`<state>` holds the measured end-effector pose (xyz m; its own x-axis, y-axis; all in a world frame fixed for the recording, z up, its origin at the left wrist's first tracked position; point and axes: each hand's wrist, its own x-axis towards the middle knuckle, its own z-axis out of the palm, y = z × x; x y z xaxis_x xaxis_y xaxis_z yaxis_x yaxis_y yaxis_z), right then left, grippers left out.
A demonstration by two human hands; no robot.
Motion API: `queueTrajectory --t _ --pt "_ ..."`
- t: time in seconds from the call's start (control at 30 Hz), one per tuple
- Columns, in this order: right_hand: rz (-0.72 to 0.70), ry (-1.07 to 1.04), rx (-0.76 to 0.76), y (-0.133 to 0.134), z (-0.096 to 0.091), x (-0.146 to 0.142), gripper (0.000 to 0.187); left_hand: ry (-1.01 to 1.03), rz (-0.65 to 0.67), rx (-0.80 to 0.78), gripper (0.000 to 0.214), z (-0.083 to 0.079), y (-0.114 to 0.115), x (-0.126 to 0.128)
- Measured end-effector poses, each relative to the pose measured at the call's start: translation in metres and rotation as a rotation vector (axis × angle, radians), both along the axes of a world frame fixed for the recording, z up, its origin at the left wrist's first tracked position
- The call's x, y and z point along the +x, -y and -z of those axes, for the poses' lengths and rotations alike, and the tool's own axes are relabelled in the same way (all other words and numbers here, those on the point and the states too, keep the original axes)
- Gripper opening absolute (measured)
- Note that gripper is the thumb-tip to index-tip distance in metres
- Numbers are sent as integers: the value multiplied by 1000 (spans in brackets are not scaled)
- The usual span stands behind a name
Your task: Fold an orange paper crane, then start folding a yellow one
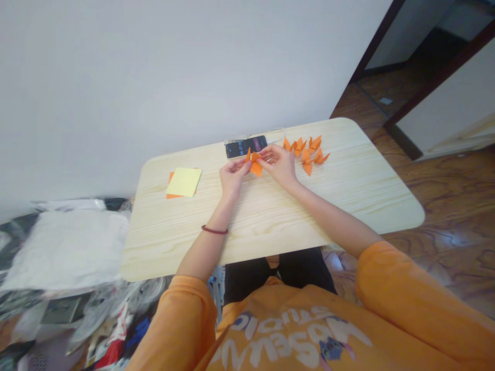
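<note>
Between my two hands, just above the table, is an orange origami crane (256, 167). My left hand (233, 178) pinches its left side with thumb and fingers. From the other side, my right hand (279, 164) grips it in the same way. Several finished orange paper cranes (307, 161) stand on the table to the right of my right hand. Directly behind the held crane lies a phone (235, 149) with a timer on its screen, its lower edge partly covered by the crane and my fingers.
A small stack of square paper (184, 182), yellow over orange, lies on the left of the pale wooden table (270, 226). A white cable (279, 135) runs from the phone. The table's back edge meets a white wall. Bags and clutter (69, 247) fill the floor at left.
</note>
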<state>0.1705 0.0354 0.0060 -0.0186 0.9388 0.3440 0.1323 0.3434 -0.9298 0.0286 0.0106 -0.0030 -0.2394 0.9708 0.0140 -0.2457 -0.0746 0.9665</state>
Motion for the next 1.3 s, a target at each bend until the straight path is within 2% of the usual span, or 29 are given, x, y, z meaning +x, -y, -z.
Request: queueTrajectory --t 0.23,0.37,0.5,0.7,1.03,1.3 --pt "-240 -372 -297 -6 -3 5 27 194 49 -65 28 -3 -2 -3" --pt "-312 -476 -427 -6 -3 6 31 245 106 -101 24 -6 -2 -3" --pt "-343 -532 -514 -4 -6 7 34 264 103 -96 21 -6 -2 -3" --pt "-397 -577 -555 -4 -5 6 37 260 78 -130 19 -5 -3 -3" --pt "-359 -534 -581 -3 -5 5 37 182 93 -126 27 -9 2 1" --pt "-348 -524 -577 -3 -5 5 37 148 136 -74 36 -6 1 0"
